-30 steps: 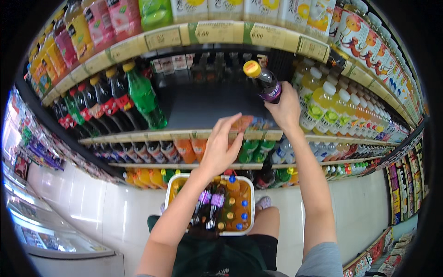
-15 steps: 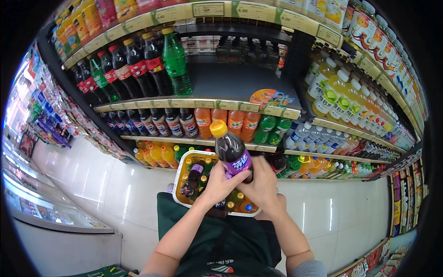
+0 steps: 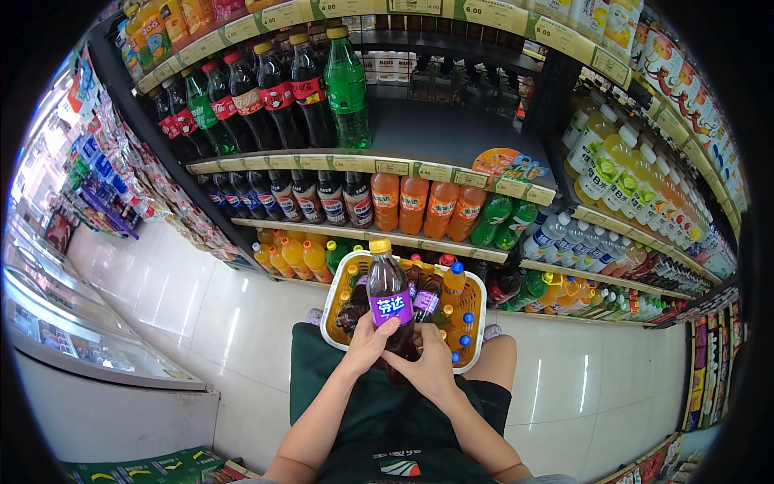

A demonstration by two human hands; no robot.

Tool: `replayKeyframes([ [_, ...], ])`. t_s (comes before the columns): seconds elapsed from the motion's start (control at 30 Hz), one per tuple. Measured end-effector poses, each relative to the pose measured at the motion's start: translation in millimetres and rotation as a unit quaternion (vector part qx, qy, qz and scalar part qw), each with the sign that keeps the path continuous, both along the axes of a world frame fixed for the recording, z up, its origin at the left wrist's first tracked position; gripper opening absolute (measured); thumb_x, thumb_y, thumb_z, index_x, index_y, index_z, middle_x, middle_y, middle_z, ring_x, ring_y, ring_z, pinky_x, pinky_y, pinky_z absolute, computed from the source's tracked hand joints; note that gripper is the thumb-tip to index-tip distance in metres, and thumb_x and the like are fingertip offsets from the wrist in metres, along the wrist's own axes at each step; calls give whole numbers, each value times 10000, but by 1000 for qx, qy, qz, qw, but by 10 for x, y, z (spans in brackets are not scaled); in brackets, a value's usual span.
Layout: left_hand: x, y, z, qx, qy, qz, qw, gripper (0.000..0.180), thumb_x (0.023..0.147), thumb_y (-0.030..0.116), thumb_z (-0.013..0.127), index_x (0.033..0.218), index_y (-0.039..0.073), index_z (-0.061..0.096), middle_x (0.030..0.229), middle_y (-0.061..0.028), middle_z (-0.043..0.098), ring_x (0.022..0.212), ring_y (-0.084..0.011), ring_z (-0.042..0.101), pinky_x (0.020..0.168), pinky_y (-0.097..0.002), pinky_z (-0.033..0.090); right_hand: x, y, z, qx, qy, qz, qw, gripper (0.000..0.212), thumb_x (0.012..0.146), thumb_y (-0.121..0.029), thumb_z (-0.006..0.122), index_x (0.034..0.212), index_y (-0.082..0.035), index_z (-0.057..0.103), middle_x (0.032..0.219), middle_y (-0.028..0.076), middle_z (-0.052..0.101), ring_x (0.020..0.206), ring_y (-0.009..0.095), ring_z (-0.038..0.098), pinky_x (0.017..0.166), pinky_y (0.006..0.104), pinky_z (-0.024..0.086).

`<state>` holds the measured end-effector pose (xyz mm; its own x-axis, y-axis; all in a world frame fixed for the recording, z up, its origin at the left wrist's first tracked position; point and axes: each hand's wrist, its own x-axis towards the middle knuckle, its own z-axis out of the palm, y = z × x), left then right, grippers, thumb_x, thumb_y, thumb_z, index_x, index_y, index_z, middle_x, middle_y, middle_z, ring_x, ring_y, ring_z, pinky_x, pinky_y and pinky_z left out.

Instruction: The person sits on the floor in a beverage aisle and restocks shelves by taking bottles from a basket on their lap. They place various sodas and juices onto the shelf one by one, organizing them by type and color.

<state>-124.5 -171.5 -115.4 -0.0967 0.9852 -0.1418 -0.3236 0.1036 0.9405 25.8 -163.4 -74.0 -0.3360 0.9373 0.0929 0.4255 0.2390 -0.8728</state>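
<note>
A dark soda bottle (image 3: 387,278) with a yellow cap and a purple label stands nearly upright in front of me. My left hand (image 3: 368,345) is wrapped round its left side, with the thumb on the label. Lower down, my right hand (image 3: 429,365) closes on the bottle near its base, partly hiding it. Behind and below the bottle is a yellow basket with a white rim (image 3: 328,310), close to my lap. It holds several drink bottles, among them a purple-labelled bottle (image 3: 427,300) and an orange drink bottle (image 3: 454,281) with a blue cap.
The middle shelf (image 3: 435,129) carries a row of sodas ending in a green bottle (image 3: 347,93). Orange sodas (image 3: 414,206) stand one level down. Pale yellow drinks (image 3: 605,161) fill the right shelf. A glass-topped cabinet (image 3: 97,355) stands at left.
The soda bottle has come lower and closer to me, its label now turned toward me. My hands moved down with it, uncovering more of the basket. The shelves shifted in view.
</note>
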Motion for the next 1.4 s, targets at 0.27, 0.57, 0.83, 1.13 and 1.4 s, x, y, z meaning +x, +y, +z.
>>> replayKeyframes([
  [0.27, 37, -47, 90, 37, -202, -124, 971, 677, 904, 513, 544, 1312, -20, 457, 1113, -151, 625, 1072, -261, 603, 955, -397, 488, 126, -77, -158, -213, 215, 149, 941, 489, 794, -263, 779, 1097, 58, 569, 979, 90, 645, 803, 135, 604, 748, 282, 485],
  [0.57, 71, 42, 121, -33, -135, -46, 989, 435, 978, 309, 537, 1279, 0, 488, 1178, -116, 616, 1054, -184, 607, 943, -313, 474, 75, -153, -7, -136, 101, 49, 984, 432, 807, -212, 753, 1100, 57, 584, 975, 102, 667, 858, 139, 627, 787, 273, 484],
  [0.83, 181, -28, 3, 0, -35, 2, 999, 424, 966, 248, 553, 1297, -6, 473, 1150, -134, 629, 1046, -217, 623, 944, -359, 488, 105, -173, -150, -123, 113, 34, 985, 404, 786, -194, 766, 1056, 51, 591, 945, 112, 665, 857, 141, 625, 781, 284, 488],
  [1.13, 169, -45, 30, 36, 19, -25, 999, 517, 906, 242, 650, 1318, 2, 451, 1164, -125, 623, 1068, -212, 614, 972, -358, 470, 105, -173, -244, -130, 143, 39, 980, 421, 784, -192, 771, 1064, 55, 576, 950, 111, 661, 853, 149, 625, 782, 288, 491],
  [1.4, 245, 123, 31, -31, 103, -70, 992, 546, 910, 293, 664, 1320, -5, 459, 1155, -90, 607, 1050, -143, 567, 925, -299, 454, 169, -107, -486, -188, 162, 1, 969, 324, 828, -199, 736, 985, 64, 630, 872, 70, 669, 784, 103, 611, 707, 253, 480],
])
